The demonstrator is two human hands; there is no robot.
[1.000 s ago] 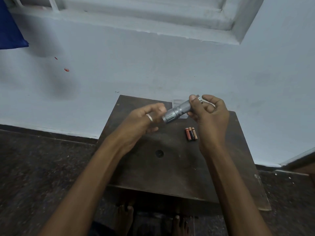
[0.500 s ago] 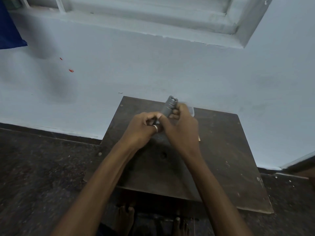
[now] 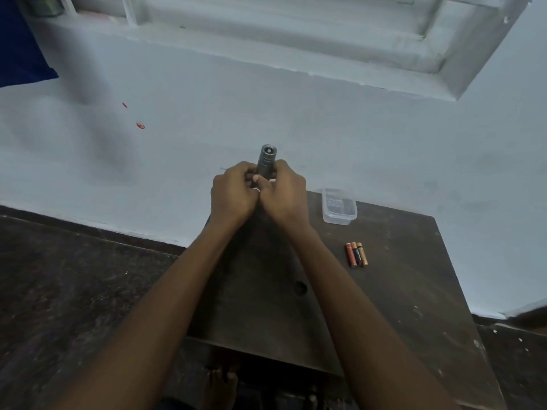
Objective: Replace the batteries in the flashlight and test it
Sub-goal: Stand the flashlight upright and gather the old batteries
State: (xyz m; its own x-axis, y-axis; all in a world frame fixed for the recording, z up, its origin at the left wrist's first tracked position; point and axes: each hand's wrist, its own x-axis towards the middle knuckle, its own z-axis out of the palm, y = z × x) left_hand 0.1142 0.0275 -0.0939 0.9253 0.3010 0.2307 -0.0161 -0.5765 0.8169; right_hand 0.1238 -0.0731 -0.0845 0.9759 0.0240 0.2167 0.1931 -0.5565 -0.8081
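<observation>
Over the middle of the table (image 3: 414,306) I see both forearms reaching forward. Toward its right edge three batteries (image 3: 356,254) lie side by side, touching, and a clear plastic box (image 3: 339,206) sits near the far edge. Above that far edge my left hand (image 3: 233,193) and right hand (image 3: 286,193) both wrap the flashlight (image 3: 266,161), its end pointing up.

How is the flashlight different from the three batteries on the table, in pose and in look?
The flashlight is held up off the table by both hands, left hand and right hand; the batteries lie flat, side by side, untouched. The flashlight is grey and thicker; the batteries are thin, coloured orange, black and gold. All are cylinders.
</observation>
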